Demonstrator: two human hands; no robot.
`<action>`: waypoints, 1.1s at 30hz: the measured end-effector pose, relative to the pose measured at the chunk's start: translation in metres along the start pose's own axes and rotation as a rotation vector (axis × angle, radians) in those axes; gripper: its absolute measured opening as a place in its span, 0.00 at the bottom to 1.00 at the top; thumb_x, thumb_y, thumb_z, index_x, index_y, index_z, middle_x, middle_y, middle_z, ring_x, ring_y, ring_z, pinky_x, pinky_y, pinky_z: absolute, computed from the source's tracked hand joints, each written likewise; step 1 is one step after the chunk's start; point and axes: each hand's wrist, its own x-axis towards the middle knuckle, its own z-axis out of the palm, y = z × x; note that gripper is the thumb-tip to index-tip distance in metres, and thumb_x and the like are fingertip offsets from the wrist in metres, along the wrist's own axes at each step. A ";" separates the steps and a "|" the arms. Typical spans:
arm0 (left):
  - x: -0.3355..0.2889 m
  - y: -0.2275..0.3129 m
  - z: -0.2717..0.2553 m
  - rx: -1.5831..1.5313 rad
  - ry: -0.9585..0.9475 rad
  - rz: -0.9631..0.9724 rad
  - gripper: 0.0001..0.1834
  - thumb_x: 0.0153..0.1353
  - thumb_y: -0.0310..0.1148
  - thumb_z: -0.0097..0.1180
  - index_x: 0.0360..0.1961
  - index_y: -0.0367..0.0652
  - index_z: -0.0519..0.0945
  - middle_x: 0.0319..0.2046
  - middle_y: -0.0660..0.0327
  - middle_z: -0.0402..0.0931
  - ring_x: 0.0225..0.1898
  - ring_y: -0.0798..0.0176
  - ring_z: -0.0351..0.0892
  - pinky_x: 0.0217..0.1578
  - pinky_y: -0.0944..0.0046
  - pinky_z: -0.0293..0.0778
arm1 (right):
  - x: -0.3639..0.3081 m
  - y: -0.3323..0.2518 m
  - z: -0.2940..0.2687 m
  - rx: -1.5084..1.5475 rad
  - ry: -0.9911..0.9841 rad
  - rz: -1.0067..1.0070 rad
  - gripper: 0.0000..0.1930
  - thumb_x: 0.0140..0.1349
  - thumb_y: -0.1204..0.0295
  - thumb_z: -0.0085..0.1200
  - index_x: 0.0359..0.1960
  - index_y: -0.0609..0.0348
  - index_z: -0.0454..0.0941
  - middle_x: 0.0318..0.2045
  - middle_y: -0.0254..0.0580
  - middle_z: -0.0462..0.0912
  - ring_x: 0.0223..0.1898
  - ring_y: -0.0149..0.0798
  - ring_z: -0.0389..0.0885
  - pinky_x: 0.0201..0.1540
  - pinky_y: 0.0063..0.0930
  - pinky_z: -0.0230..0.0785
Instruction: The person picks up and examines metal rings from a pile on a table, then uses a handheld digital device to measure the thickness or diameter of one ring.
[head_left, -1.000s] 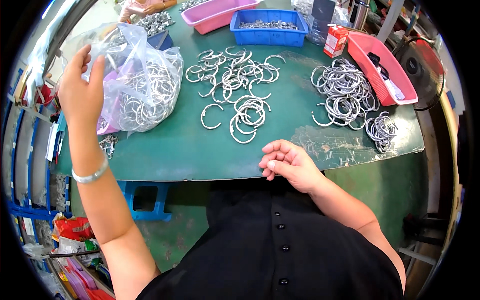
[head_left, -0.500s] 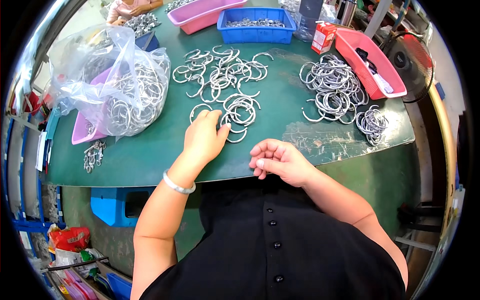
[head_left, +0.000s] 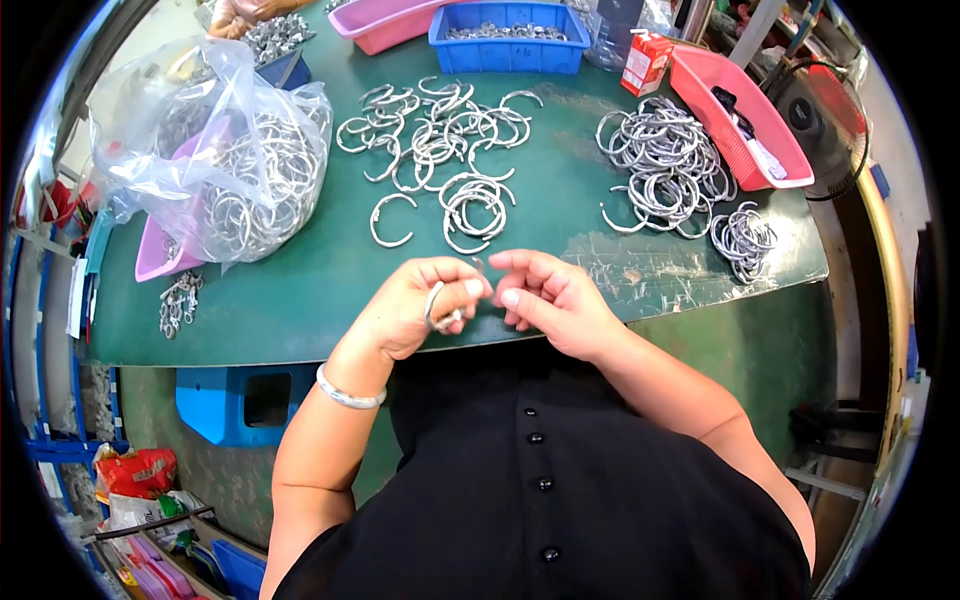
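Note:
My left hand (head_left: 418, 305) is closed around an open silver metal ring (head_left: 433, 306), part of which curves out beside the thumb. Close to its fingertips is my right hand (head_left: 556, 303), fingers curled and thumb bent in against them. Whatever lies between the right fingers, if anything, is hidden. Both hands are just above the table's near edge. Past them, one open ring (head_left: 392, 220) lies alone next to a small stack of rings (head_left: 474, 210). A loose spread of similar rings (head_left: 440, 130) covers the table beyond.
At right, a large heap of rings (head_left: 665, 165) and a smaller bundle (head_left: 743, 243) lie near a pink basket (head_left: 795, 170) and a red box (head_left: 648, 65). A clear bag of rings (head_left: 270, 180) stands left. A blue bin (head_left: 508, 60) sits at the back; a fan (head_left: 815, 125) is far right.
My left hand has taken a ring from the near side of the small stack and drawn it back toward me, next to my right hand. The right hand stays in nearly the same place.

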 end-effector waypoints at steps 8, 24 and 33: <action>-0.001 -0.015 0.016 -0.340 -0.163 -0.120 0.10 0.55 0.32 0.51 0.29 0.34 0.75 0.17 0.64 0.69 0.15 0.73 0.65 0.16 0.77 0.62 | 0.002 -0.006 -0.004 -0.056 -0.016 -0.190 0.07 0.56 0.78 0.48 0.34 0.67 0.76 0.29 0.37 0.74 0.28 0.26 0.73 0.33 0.19 0.67; -0.016 -0.030 0.014 -0.454 0.190 0.195 0.15 0.62 0.34 0.37 0.39 0.34 0.72 0.28 0.56 0.75 0.27 0.64 0.77 0.28 0.69 0.73 | 0.007 -0.003 -0.013 0.254 0.159 0.150 0.07 0.56 0.69 0.50 0.28 0.61 0.74 0.19 0.31 0.74 0.17 0.22 0.70 0.19 0.14 0.62; -0.016 -0.030 0.015 -0.460 0.206 0.188 0.12 0.62 0.32 0.39 0.37 0.35 0.72 0.27 0.58 0.75 0.26 0.67 0.76 0.27 0.72 0.72 | 0.006 -0.001 -0.016 0.258 0.130 0.176 0.09 0.57 0.69 0.49 0.31 0.63 0.74 0.20 0.33 0.75 0.18 0.23 0.71 0.20 0.14 0.63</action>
